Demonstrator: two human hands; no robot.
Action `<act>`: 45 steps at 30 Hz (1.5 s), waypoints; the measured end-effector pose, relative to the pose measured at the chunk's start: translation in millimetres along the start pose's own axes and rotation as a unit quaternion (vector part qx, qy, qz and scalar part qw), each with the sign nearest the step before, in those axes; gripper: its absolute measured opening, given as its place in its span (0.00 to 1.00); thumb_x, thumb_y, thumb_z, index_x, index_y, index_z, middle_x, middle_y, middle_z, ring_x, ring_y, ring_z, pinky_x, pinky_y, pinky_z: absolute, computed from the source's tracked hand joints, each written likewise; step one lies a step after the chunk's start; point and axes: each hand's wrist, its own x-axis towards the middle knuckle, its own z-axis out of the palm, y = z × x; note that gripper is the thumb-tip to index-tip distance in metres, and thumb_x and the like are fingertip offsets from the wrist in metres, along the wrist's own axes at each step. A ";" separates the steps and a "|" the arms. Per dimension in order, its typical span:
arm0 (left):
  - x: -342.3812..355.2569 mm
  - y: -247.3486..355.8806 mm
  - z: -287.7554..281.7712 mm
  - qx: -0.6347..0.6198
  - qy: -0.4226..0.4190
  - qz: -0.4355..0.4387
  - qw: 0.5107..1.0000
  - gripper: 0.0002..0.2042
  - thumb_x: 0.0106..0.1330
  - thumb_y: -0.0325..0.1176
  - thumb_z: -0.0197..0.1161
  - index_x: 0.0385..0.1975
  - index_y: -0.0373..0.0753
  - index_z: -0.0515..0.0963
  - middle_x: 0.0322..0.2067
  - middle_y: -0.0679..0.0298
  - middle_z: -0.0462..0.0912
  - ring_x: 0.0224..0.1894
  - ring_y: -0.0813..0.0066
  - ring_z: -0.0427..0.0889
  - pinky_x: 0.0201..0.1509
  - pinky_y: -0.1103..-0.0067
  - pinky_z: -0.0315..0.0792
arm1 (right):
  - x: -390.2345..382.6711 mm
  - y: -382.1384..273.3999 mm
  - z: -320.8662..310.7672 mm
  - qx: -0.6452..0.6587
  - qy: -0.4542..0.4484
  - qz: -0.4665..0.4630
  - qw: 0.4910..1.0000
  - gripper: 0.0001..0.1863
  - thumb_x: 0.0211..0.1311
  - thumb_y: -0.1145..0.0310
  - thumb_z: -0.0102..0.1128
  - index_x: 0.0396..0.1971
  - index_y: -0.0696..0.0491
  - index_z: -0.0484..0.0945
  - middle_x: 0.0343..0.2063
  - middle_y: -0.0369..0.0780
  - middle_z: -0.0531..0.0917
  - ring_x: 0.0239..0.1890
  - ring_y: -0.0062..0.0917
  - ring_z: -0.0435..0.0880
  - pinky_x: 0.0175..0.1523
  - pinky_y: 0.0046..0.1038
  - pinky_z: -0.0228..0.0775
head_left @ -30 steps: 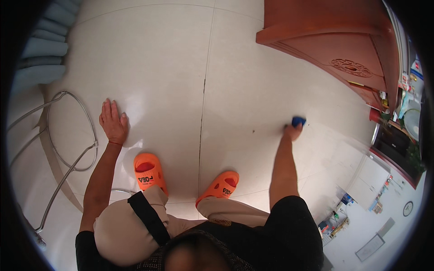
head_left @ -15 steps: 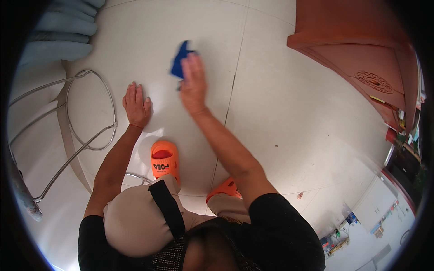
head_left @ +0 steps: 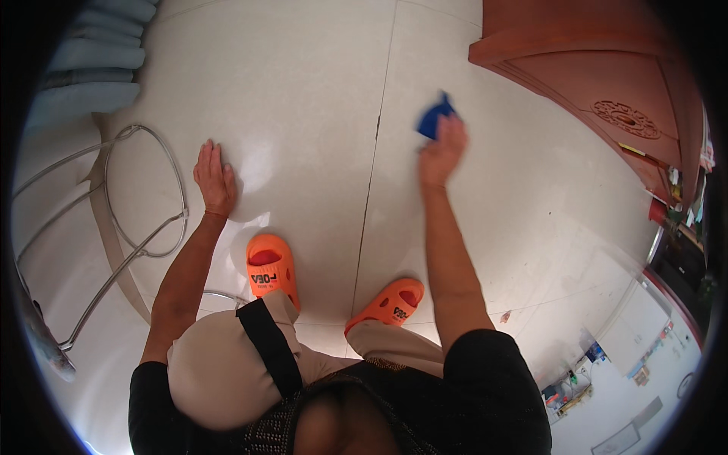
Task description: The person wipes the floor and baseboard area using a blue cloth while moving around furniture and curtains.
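My right hand (head_left: 444, 155) grips a dark blue cloth (head_left: 434, 120) and presses it against the pale tiled floor (head_left: 303, 174), right of a dark tile seam. Motion blurs its fingers a little, and part of the cloth is hidden beneath them. Well to the left, my left hand (head_left: 214, 180) lies flat on the floor with its fingers stretched out and nothing in it. An orange clog (head_left: 271, 265) is on my left foot, below that hand, and another orange clog (head_left: 390, 305) is on my right foot.
A round metal-tube frame (head_left: 184, 205) stands left of my left hand, near pale blue draped fabric (head_left: 91, 61). Carved reddish-brown wooden furniture (head_left: 576, 83) occupies the upper right. A small brownish bit (head_left: 505, 316) lies on the floor beyond my right forearm.
My right hand has swept the blue cloth rightward across the tile seam, and the right forearm has swung with it. My left hand stays flat on the floor.
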 end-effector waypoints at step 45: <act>8.0 16.9 18.5 0.111 -0.002 -0.003 0.994 0.23 0.65 0.33 0.42 0.61 0.35 0.59 0.63 0.52 0.57 0.65 0.57 0.56 0.65 0.65 0.48 | 85.4 99.0 -18.4 0.075 -0.029 -0.115 0.990 0.18 0.42 0.81 0.53 0.37 0.50 0.81 0.45 0.40 0.78 0.54 0.40 0.72 0.59 0.38 0.64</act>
